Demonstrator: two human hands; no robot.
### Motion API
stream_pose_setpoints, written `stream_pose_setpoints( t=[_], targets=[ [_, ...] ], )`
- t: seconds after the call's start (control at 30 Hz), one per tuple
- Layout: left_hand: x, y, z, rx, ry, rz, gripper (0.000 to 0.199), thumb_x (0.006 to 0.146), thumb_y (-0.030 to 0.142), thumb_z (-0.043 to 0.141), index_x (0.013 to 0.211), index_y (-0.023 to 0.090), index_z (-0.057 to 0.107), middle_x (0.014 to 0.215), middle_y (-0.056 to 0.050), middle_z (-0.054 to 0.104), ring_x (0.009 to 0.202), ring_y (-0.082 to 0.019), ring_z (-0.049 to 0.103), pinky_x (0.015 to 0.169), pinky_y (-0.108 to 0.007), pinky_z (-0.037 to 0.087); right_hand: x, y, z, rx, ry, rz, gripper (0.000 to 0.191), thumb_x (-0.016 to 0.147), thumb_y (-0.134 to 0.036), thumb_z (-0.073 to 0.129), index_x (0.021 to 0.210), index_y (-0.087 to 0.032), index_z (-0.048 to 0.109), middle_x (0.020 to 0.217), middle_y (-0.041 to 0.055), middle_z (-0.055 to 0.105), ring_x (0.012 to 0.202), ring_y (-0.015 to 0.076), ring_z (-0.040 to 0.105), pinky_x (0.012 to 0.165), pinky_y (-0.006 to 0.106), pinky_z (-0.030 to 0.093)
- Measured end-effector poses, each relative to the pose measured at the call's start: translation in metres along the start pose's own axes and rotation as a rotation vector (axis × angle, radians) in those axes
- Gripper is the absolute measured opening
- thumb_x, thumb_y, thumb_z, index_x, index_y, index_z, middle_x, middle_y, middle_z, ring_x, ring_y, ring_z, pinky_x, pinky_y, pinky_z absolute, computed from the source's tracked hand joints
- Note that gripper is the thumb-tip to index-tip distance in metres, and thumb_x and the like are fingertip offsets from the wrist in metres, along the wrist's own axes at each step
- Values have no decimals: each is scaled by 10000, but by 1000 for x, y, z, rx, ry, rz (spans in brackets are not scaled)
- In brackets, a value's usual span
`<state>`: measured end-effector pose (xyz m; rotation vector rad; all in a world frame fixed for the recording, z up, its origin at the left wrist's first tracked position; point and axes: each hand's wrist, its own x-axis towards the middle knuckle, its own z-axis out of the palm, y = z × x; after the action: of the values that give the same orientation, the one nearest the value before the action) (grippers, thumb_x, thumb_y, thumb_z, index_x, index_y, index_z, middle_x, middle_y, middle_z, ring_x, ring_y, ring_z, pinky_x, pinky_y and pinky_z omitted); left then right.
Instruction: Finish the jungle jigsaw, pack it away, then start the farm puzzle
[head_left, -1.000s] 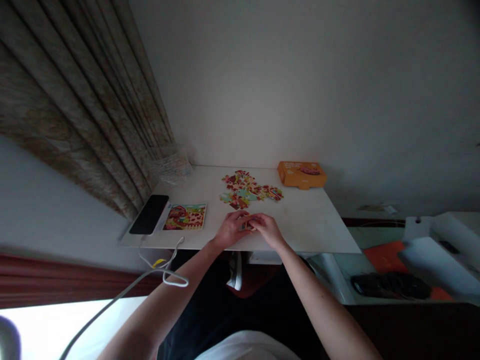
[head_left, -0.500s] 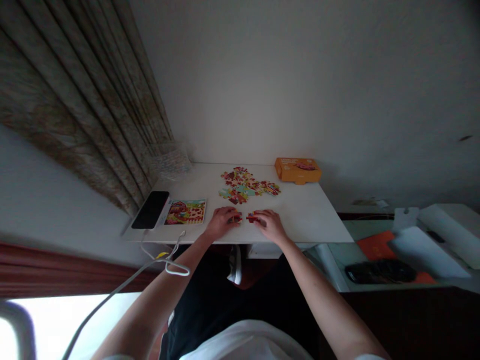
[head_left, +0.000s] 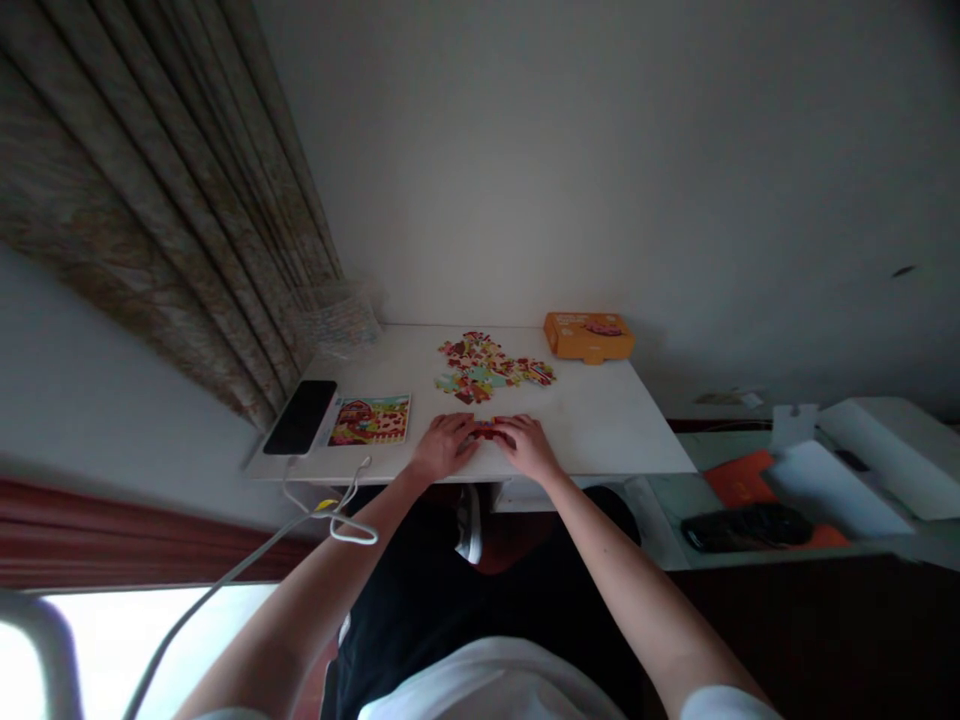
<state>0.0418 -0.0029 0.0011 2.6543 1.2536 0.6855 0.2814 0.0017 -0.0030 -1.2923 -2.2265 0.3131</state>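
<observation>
Near the front edge of the white table, my left hand and my right hand come close together. Between them are red puzzle pieces, and the fingers of both hands are closed on these. The pieces meet or nearly meet; my fingers partly cover them. Just beyond lies a loose pile of colourful puzzle pieces. Left of my left hand a picture card shows a farm scene with a red barn and a cow.
A black phone with a cable lies at the table's left. Behind it stands a clear plastic container. An orange box sits at the back right. A lower glass shelf on the right holds a dark object and white boxes.
My right hand has moved left, bringing its puzzle piece up to the one in my left hand. The gap between the pieces has closed. The view has shifted slightly.
</observation>
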Motion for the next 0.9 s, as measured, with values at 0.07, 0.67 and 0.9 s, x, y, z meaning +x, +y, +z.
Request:
stream_pose_setpoints(
  t=[0.07, 0.67, 0.9],
  targets=[
    [-2, 4, -2, -18, -23, 63, 422, 998, 308, 579, 1406, 217, 634, 1420, -141, 642, 1304, -290, 597, 1112, -507, 462, 0, 0, 0, 14, 3, -2, 224, 971, -229, 652, 1148, -295, 773, 1251, 61, 751, 1120, 273, 633, 947, 439, 474],
    [0, 12, -3, -29, -130, 176, 456, 1005, 268, 552, 1457, 208, 573, 1521, -118, 581, 1417, -266, 533, 1196, -508, 420, -5, 4, 6, 111, 45, 18, 209, 963, -275, 671, 1145, -298, 769, 1260, 65, 741, 1141, 277, 637, 989, 453, 496],
    [-1, 11, -2, -30, -113, 163, 423, 1005, 274, 537, 1421, 237, 605, 1502, -82, 605, 1395, -253, 557, 1182, -487, 434, 29, 74, -4, 74, 356, 228, 199, 952, -306, 607, 1068, -223, 746, 1140, 136, 734, 1102, 295, 652, 1033, 496, 498]
  ],
)
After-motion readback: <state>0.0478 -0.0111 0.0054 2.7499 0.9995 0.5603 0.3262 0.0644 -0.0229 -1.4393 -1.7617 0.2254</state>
